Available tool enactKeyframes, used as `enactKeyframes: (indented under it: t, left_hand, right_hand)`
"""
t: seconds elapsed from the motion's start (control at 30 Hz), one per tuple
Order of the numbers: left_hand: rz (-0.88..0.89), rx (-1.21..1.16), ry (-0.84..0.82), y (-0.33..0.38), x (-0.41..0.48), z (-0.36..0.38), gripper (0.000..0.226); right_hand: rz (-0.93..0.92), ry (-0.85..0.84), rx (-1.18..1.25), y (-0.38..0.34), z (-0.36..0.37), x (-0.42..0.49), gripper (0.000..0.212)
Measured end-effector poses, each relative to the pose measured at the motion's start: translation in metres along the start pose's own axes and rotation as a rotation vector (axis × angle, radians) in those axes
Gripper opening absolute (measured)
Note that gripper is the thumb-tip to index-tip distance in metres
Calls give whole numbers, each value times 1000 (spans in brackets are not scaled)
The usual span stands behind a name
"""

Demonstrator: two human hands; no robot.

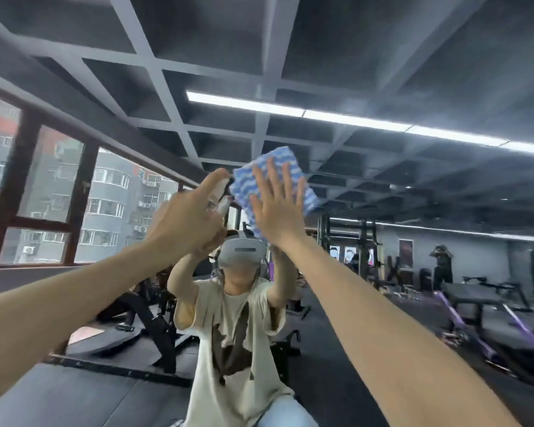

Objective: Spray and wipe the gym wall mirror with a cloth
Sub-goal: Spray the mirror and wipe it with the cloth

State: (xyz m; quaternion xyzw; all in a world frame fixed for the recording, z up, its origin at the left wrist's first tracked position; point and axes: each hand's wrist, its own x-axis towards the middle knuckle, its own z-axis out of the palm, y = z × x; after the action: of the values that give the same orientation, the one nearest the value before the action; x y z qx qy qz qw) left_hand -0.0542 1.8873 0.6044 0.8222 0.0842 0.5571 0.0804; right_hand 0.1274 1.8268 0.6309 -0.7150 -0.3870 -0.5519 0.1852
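left hand grips spray bottle — mostly hidden; right hand flat, pressing cloth.

Nubby blue-and-white woven cloth, glossy smooth mirror glass, smooth white plastic spray bottle

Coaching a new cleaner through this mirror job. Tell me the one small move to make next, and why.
Probably sweep the right hand sideways across the mirror, keeping the cloth flat under it. Its straight, spread fingers press the blue and white cloth to the glass, and the left hand grips the spray bottle right beside it, so wiping looks like the sensible step.
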Motion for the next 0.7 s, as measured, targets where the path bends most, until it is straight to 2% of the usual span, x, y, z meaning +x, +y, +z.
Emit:
enactKeyframes:
  t: [0.07,0.1,0.13,0.27,0.43,0.5,0.53,0.57,0.6,0.63,0.67,0.7]
  left_hand:
    - [-25,-45,29,13,11,10,61]
    - [-30,-55,38,21,14,17,63]
    - [-28,-47,40,31,18,26,64]
    - [29,-19,64,64,32,62,62]
    - [114,-63,33,117,46,108,61]
    - [155,-51,41,140,54,124,61]
    - [171,-60,49,153,59,131,61]
    - [181,-72,56,165,65,139,61]
    - [187,-82,63,175,71,145,61]
    - [185,-96,64,185,76,152,61]
    - [188,-108,59,193,81,157,62]
    - [194,-116,53,200,85,163,63]
  right_hand:
    - [-315,-115,-53,3,0,-16,56]
    - [-378,-149,-72,20,-5,-17,56]
    - [-356,-147,-64,45,-10,-16,56]
    - [29,7,27,144,-26,-16,55]
    - [349,118,89,251,-50,-18,56]
    - [499,158,110,262,-52,-20,56]
    - [518,186,123,252,-47,-23,55]
    - [452,204,126,236,-41,-30,54]
    - [283,191,117,219,-31,-40,54]
    - [37,131,89,209,-23,-56,53]
    - [-186,101,28,217,-15,-70,49]
    - [-299,110,-33,242,-15,-76,47]
